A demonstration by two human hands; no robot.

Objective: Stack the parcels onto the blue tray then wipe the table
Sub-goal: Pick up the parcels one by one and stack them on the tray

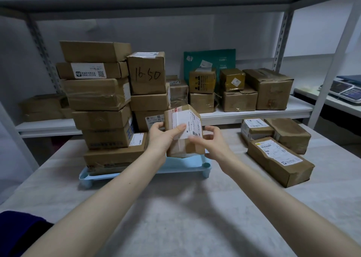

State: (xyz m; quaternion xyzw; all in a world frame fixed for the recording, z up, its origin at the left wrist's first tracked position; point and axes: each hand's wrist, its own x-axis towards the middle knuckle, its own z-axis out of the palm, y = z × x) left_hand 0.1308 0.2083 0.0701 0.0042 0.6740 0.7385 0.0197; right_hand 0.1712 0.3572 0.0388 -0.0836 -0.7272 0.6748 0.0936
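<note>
Parcel (183, 131) — upright, long axis vertical, over blue tray (181, 165) — left hand (164, 137) gripping, right hand (213, 141) loosely steadying.

Your desk (175, 217), a pale grey mottled surface, fills the lower half of the frame. Directly on it at centre left stands the blue tray (175, 167) on short feet. At the right of the frame three brown parcels lie on the desk: a long one (281, 162) nearest you, and two smaller ones (254, 129) (289, 135) side by side just behind it. Behind the desk, across the middle of the frame, a white shelf (254, 116) carries more brown boxes and a green envelope (210, 60) propped at the back.
</note>
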